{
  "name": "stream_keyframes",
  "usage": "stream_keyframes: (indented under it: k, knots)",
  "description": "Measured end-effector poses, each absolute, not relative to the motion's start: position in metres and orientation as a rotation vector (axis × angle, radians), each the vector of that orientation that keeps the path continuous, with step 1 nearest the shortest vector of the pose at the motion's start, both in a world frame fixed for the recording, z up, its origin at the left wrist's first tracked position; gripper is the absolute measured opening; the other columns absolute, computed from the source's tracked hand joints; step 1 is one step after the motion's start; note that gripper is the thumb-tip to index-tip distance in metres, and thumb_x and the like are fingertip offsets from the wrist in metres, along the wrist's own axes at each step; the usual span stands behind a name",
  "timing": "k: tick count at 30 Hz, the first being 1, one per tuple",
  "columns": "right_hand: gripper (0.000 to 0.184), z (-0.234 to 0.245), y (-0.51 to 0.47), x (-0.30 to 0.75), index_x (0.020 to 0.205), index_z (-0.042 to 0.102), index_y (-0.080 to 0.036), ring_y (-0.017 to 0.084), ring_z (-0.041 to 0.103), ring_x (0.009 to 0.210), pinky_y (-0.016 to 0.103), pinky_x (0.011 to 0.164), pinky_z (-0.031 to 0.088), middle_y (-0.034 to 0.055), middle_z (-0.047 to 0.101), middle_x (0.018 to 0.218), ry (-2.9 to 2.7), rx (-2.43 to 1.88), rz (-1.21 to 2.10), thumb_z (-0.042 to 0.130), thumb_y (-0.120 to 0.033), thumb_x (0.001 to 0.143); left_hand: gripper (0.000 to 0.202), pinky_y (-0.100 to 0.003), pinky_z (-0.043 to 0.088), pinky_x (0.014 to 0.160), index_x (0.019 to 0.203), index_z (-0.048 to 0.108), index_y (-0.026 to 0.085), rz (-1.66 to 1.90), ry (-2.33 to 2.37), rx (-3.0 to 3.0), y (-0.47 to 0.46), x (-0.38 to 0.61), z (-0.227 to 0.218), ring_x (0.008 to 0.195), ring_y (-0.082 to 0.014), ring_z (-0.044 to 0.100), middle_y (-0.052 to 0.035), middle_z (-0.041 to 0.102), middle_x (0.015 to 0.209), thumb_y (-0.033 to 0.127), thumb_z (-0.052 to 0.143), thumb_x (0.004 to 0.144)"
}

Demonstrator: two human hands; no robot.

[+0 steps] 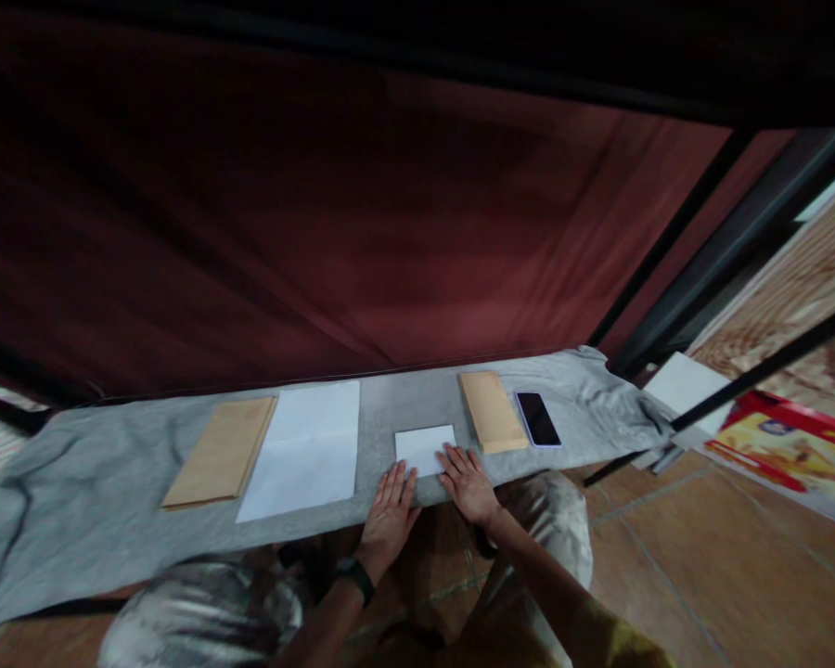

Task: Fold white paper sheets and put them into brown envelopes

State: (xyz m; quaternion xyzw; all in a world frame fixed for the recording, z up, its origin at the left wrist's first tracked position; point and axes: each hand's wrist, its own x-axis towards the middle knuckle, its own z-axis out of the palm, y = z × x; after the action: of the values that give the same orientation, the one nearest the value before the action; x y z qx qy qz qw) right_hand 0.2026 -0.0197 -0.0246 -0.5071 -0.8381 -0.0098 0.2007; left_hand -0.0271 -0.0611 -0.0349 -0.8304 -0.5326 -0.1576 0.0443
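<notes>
A small white folded sheet of paper [423, 447] lies on the grey cloth in front of me. My left hand [390, 510] rests flat with its fingertips at the paper's lower left corner. At the lower right corner, my right hand [468, 484] lies with fingers stretched out over the edge. Neither hand grips anything. Left of them is a larger white sheet [306, 450] with a faint crease across it. Its left side borders a stack of brown envelopes [219, 450]. To the right, a second brown envelope stack [492, 411] lies beside a phone [538, 419] with a dark screen.
The grey cloth [104, 492] covers a long narrow surface. A dark red fabric panel [404, 232] rises behind it, with black metal bars at the sides. On the right, a red and yellow box [793, 445] sits near a white board [686, 385] above the tiled floor [724, 547].
</notes>
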Motion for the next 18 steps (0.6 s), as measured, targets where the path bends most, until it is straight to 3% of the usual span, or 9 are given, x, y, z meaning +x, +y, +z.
stream_keyframes:
  k: [4,10,18]
  knots:
    - [0.041,-0.020,-0.016,0.193,0.142,0.056,-0.024,0.025,0.050,0.137,0.052,0.119,0.029,0.0071,0.055,0.148,-2.274,-1.466,-0.037,0.040,-0.034,0.106,0.061,-0.048,0.041,0.116,0.152,0.039,0.018,-0.493,-1.640,-2.553,-0.057,-0.031,-0.036,0.147,-0.0290,0.038,-0.0159,0.041,0.158,0.030,0.053,0.094]
    - [0.046,-0.019,-0.025,0.177,0.149,0.047,-0.025,0.026,0.041,0.144,0.050,0.120,0.028,0.0069,0.044,0.157,-2.310,-1.430,-0.044,0.042,-0.036,0.105,0.064,-0.051,0.040,0.116,0.152,0.037,0.018,-0.472,-1.653,-2.531,-0.058,-0.028,-0.040,0.148,-0.0308,0.036,-0.0173,0.040,0.159,0.028,0.055,0.091]
    - [0.046,-0.021,-0.036,0.184,0.151,0.045,-0.026,0.025,0.043,0.143,0.051,0.120,0.028,0.0073,0.043,0.157,-2.345,-1.444,0.051,0.041,-0.037,0.105,0.063,-0.051,0.038,0.117,0.152,0.035,0.014,-0.452,-1.667,-2.545,-0.069,-0.035,-0.036,0.147,-0.0286,0.038,-0.0168,0.044,0.157,0.028,0.050,0.092]
